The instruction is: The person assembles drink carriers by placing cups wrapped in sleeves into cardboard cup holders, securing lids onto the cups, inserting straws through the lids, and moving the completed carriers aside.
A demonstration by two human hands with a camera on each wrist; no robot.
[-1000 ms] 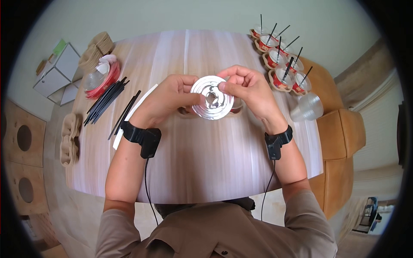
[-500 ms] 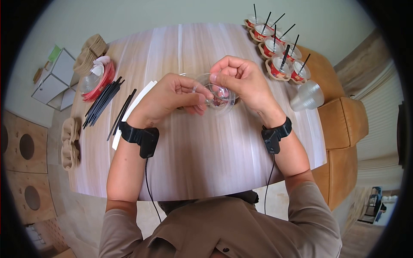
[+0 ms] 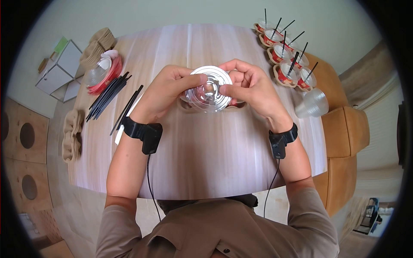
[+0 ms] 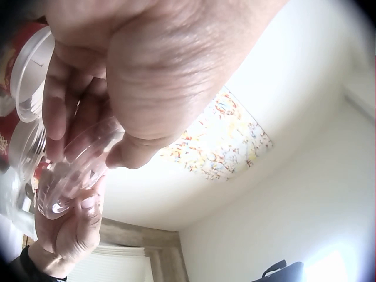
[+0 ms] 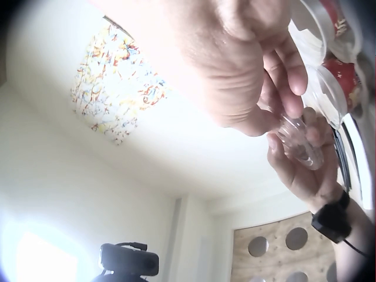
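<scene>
In the head view, a clear domed plastic lid [image 3: 209, 103] is held up over the middle of the table, its ridged rings shining. My left hand [image 3: 168, 88] pinches its left side, thumb on top. From the right, my right hand [image 3: 249, 91] pinches the opposite edge between thumb and fingers. Both wrist views show the lid [image 4: 61, 191] between the two hands, tilted. Below it, mostly hidden by lid and hands, a cardboard cup carrier [image 3: 234, 107] with red cups stands on the table. Two red paper cups [image 4: 16, 61] appear beside my left hand in the left wrist view.
At the back right stand carriers with several red lidded cups [image 3: 284, 73] and black straws. A stack of clear plastic pieces [image 3: 312, 104] lies nearby. On the left are black straws [image 3: 107, 96], red cups [image 3: 105, 77] and cardboard carriers [image 3: 72, 135].
The lid lay facing up, was tilted and turned between the fingers half a second ago, and now faces up again, a little farther from the body. Both hands keep hold of it.
</scene>
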